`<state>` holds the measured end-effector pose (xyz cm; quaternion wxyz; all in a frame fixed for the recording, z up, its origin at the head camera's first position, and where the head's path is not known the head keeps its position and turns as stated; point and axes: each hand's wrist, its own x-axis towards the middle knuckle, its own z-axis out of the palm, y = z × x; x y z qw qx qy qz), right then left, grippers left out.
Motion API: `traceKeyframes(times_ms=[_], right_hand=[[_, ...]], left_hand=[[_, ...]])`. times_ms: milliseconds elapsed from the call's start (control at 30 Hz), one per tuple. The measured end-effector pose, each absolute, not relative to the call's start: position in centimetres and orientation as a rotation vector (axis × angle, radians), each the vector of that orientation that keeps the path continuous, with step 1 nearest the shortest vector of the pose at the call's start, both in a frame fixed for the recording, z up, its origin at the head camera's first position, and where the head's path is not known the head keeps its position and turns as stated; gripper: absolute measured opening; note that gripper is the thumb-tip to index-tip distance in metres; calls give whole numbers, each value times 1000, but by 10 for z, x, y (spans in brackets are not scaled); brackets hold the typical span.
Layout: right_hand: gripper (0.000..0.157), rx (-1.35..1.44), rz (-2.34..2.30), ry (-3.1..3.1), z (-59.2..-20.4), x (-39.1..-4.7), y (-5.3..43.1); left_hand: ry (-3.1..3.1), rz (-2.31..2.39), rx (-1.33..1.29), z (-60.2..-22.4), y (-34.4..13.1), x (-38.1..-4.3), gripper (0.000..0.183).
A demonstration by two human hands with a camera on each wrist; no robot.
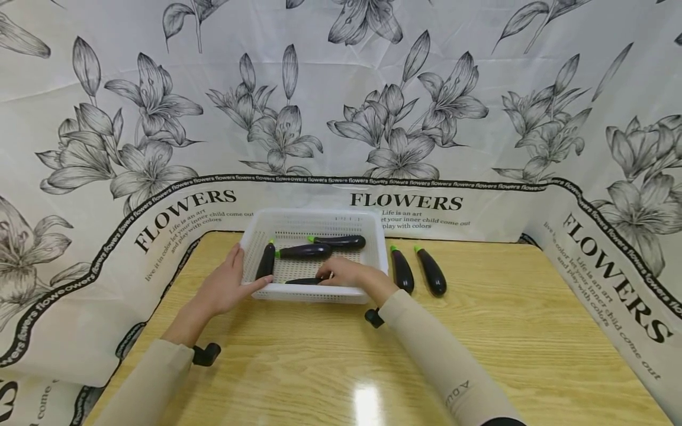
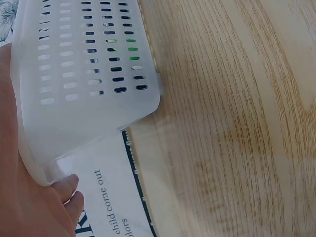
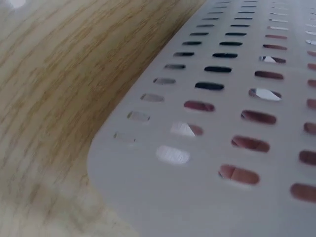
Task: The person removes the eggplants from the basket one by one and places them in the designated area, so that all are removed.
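Observation:
A white perforated plastic basket sits on the wooden table with several dark eggplants inside. My left hand grips its front left corner, thumb over the front rim; in the left wrist view the fingertips curl past the corner. Reaching over the front wall, my right hand grips the right end of an eggplant lying along that wall. One eggplant lies lengthwise at the left wall, another crosswise in the middle, and a third behind it. In the right wrist view the basket wall mostly hides the hand.
Two eggplants lie on the table right of the basket, one close to its wall and one farther right. A white flower-printed cloth hangs behind and at both sides of the wooden table.

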<state>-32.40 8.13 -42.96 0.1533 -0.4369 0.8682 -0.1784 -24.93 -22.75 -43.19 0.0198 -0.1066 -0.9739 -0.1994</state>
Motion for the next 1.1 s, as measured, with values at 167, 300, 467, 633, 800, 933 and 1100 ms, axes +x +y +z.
traceKeyframes(times_ms=[167, 300, 467, 633, 800, 933, 1100], right_hand=[[27, -1248, -507, 2503, -428, -324, 81], [31, -1214, -556, 2538, -426, -326, 85], [39, -1098, -683, 2611, -422, -326, 95], [38, -1054, -779, 2657, -414, -322, 104], [40, -1009, -826, 2648, -403, -316, 113], [43, -992, -844, 2660, -394, -312, 119], [42, -1005, -870, 2705, -385, -308, 127]], left_hand=[[-3033, -608, -326, -431, -229, -250, 123], [-3032, -594, -334, -430, -229, -252, 123], [-3032, -566, -344, -430, -228, -255, 123], [-3037, -569, -336, -431, -228, -254, 124], [-3043, -571, -339, -432, -228, -252, 123], [-3042, -568, -342, -432, -229, -250, 122], [-3044, -560, -346, -432, -230, -251, 122]])
